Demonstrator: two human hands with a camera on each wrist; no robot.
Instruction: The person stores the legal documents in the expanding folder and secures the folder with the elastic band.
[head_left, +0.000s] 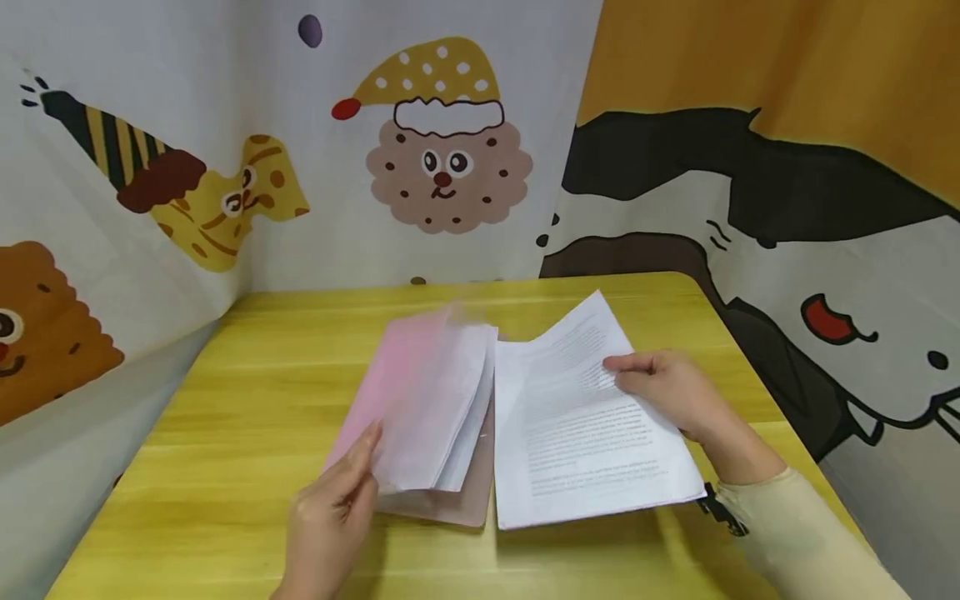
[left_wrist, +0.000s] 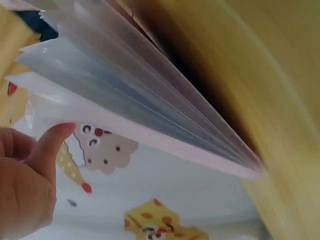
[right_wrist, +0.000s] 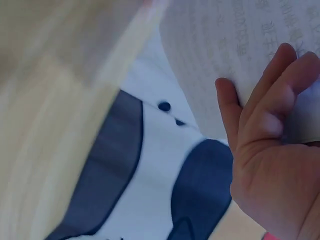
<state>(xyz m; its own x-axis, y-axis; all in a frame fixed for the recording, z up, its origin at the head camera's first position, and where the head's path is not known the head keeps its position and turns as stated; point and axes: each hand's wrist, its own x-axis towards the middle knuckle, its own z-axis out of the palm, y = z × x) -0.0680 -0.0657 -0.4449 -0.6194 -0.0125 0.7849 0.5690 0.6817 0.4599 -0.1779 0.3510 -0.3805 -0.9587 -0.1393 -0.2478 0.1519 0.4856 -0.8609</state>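
A pink folder (head_left: 401, 358) with see-through sleeves stands partly open over the table's middle. My left hand (head_left: 333, 508) pinches its cover's near left edge between thumb and fingers. In the left wrist view several clear sleeves (left_wrist: 115, 75) fan out from the spine, above the left hand (left_wrist: 30, 185). White sheets (head_left: 465, 433) show inside the folder. To the right, my right hand (head_left: 667, 387) pinches printed paper (head_left: 577, 442) at its right edge, thumb on the printed face. In the right wrist view the right hand's fingers (right_wrist: 230, 110) lie behind the paper (right_wrist: 210, 60).
The yellow wood-grain table (head_left: 225, 433) lies under everything. A cartoon-printed curtain (head_left: 300, 242) hangs behind it and along both sides. A dark strap-like item (head_left: 723, 510) is at the right wrist, by the light sleeve (head_left: 795, 525).
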